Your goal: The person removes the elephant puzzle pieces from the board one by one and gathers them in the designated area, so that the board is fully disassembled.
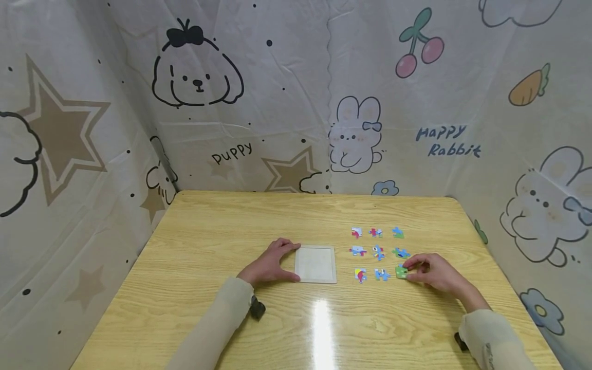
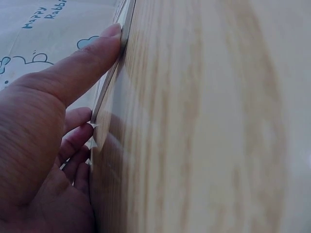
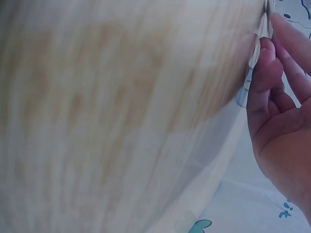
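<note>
A square, shallow puzzle tray (image 1: 315, 264) with a pale base lies on the table. My left hand (image 1: 273, 263) holds it at its left side, thumb by the near corner and fingers by the far one. In the left wrist view, the thumb of the left hand (image 2: 36, 141) presses against the tray's thin edge. On the right, my right hand (image 1: 435, 272) pinches a green jigsaw piece (image 1: 401, 272) at table level. The right wrist view shows the right hand (image 3: 282, 111) with thumb and fingers together; the piece is hard to make out there.
More jigsaw pieces lie in rows between the tray and my right hand, among them a blue one (image 1: 382, 274), a yellow-and-red one (image 1: 360, 275) and a blue-green one (image 1: 401, 253). The wooden table (image 1: 222, 221) meets a patterned curtain (image 1: 277, 103) behind.
</note>
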`<state>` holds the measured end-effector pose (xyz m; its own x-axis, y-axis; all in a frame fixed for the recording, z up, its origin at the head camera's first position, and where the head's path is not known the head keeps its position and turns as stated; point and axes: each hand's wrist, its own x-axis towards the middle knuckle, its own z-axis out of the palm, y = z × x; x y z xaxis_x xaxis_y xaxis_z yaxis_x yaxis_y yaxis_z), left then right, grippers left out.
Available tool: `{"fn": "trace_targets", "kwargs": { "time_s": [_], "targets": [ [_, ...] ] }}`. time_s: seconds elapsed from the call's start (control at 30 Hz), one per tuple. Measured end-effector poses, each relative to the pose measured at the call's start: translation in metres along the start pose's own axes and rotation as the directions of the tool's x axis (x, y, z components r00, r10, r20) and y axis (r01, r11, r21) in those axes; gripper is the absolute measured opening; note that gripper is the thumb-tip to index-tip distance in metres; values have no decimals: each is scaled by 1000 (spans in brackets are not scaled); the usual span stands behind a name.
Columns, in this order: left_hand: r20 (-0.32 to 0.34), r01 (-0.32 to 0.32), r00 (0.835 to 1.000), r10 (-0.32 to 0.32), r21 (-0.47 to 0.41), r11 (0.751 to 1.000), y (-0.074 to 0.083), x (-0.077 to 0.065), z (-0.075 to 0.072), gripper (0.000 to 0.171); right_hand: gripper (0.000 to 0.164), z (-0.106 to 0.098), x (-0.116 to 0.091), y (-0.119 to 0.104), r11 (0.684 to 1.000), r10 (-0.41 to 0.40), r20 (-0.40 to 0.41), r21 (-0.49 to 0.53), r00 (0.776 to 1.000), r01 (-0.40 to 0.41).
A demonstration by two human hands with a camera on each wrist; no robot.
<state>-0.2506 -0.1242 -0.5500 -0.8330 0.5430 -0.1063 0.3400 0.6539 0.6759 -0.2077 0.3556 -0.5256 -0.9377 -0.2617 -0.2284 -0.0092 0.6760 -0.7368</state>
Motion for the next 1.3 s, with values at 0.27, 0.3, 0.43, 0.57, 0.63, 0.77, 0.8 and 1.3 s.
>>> {"fn": "trace_targets", "kwargs": {
  "time_s": [0.27, 0.3, 0.43, 0.57, 0.63, 0.77, 0.8, 1.3],
  "targets": [
    [1, -10, 1000, 10, -14, 1000, 4, -2, -1, 94, 25, 1, 0, 1, 998, -11, -26, -61, 1000, 10],
    [2, -11, 1000, 11, -13, 1000, 4, -2, 0, 94, 25, 1, 0, 1, 997, -17, -31, -74, 999, 15],
    [2, -9, 1000, 9, -5, 1000, 4, -2, -1, 95, 24, 1, 1, 0, 993, -33, -43, -110, 999, 28],
    [3, 1, 1000, -1, -1, 1000, 4, -3, -3, 95, 24, 1, 2, -1, 993, -39, -34, -114, 999, 35],
    [8, 1, 1000, -1, -1, 1000, 4, -3, -4, 95, 24, 1, 3, -1, 993, -39, -34, -116, 999, 35],
    [11, -2, 1000, 2, 2, 1000, 3, -1, -3, 95, 24, 0, 5, 0, 992, -40, -36, -123, 999, 35],
    [9, -2, 1000, 2, 3, 1000, 3, -1, -3, 95, 23, 0, 5, 0, 992, -42, -34, -125, 999, 37],
    [11, 2, 1000, -2, 19, 1000, 1, 1, -2, 94, 26, -2, 3, 0, 994, -35, -32, -104, 999, 31]
  ]
}}
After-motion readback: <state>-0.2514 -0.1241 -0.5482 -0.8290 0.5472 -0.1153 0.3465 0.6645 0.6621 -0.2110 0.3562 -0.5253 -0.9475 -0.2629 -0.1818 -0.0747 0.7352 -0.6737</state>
